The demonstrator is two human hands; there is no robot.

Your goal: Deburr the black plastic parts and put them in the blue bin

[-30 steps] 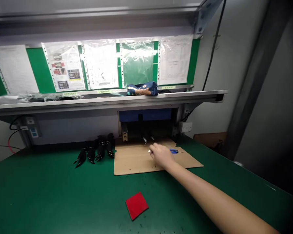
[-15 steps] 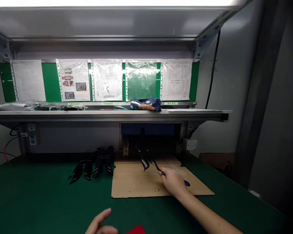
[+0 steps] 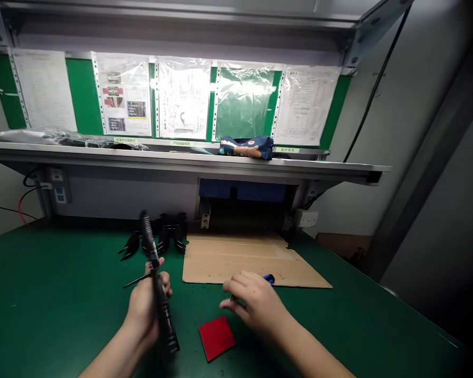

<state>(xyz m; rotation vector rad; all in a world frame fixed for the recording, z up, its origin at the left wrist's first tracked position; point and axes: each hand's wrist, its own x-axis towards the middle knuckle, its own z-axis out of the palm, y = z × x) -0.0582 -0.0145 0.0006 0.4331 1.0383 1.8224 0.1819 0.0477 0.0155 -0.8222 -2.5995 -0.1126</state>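
Observation:
My left hand is closed around a long black ribbed part, held nearly upright and blurred by motion. A thin dark spike sticks out to its left. My right hand hovers over the green bench, right of a red square pad, with its fingers curled. A blue-handled tool shows just behind this hand; something small sits between thumb and fingers, too hidden to name.
A cardboard sheet lies on the green bench. Several black curved parts stand at the back left of it. Above runs a shelf with a blue pouch.
The black part has left the cardboard and is now in my left hand, raised over the bench. My right hand has come back toward me. The view has tilted down, showing the whole red pad.

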